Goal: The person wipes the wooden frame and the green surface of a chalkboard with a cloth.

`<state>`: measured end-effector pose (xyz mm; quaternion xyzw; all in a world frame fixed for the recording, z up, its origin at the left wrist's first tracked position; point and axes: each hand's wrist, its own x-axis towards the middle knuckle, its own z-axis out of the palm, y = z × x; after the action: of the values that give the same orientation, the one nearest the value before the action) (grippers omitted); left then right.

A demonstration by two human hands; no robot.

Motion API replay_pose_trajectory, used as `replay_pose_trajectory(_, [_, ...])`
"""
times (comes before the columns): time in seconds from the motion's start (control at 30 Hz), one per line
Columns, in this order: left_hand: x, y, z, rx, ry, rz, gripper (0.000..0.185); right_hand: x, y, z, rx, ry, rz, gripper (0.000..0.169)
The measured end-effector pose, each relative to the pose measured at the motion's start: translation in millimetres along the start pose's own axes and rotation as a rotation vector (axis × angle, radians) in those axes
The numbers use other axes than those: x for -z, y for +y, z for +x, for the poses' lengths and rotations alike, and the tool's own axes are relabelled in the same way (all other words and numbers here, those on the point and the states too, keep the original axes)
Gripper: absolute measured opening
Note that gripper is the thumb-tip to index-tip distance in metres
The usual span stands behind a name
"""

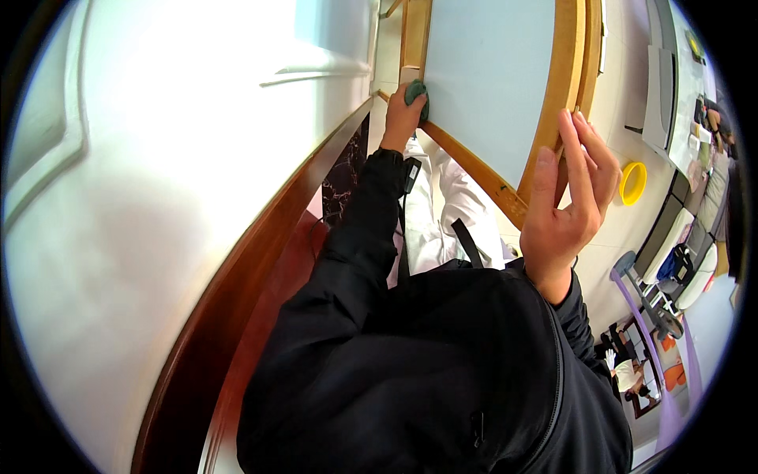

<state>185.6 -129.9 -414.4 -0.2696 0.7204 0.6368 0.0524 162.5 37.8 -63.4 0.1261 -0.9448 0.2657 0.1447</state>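
Note:
My left hand (404,117) grips a bunched dark green cloth (416,93) against the left edge of a panel with a pale blue-grey face (488,77). A yellowish wooden frame (548,118) borders this panel. My right hand (571,183) is raised at the frame's right side, palm partly turned up and thumb apart from the fingers. Its fingertips are at the wooden edge; whether they touch it I cannot tell. No object shows in the right hand. Part of the frame's lower right corner is hidden behind that hand.
Close on the left stands a white wall (177,148) with a brown wooden rail (260,243). A yellow basin (632,183) is on the tiled floor (610,225) at right. Farther right are a cluttered table (681,35), a sofa (669,249) and a fan (669,324).

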Motion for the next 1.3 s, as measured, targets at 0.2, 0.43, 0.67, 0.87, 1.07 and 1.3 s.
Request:
replay_pose_trajectory(0.2, [12.5,-8.9,7.2,0.156,-0.082,-0.051,0.044,-0.9,-3.5,-0.9,0.032,-0.032,-0.048,0.042])
replay_pose_trajectory(0.43, [14.7,84.3,-18.3,-0.138,-0.107,-0.135,0.041,-19.5,-7.4,-12.7,0.063,0.006,-0.012,0.042])
replay_pose_trajectory(0.67, [38.9,240.8,-97.8,-0.563,-0.266,-0.165,0.045,-24.1,-2.6,-12.2,0.076,0.010,0.014,0.041])
replay_pose_trajectory(0.87, [20.4,92.8,-10.3,-0.154,-0.148,0.056,0.047,-25.5,-3.1,-17.4,0.063,-0.006,-0.004,0.042])
replay_pose_trajectory(1.07, [17.3,23.3,36.7,-0.024,-0.136,0.275,0.046,-24.9,-4.7,-16.7,0.061,-0.018,-0.011,0.043])
replay_pose_trajectory(1.3, [15.7,-30.8,54.4,0.032,-0.207,0.234,0.049,-17.0,-8.1,-10.7,0.085,-0.021,-0.040,0.042])
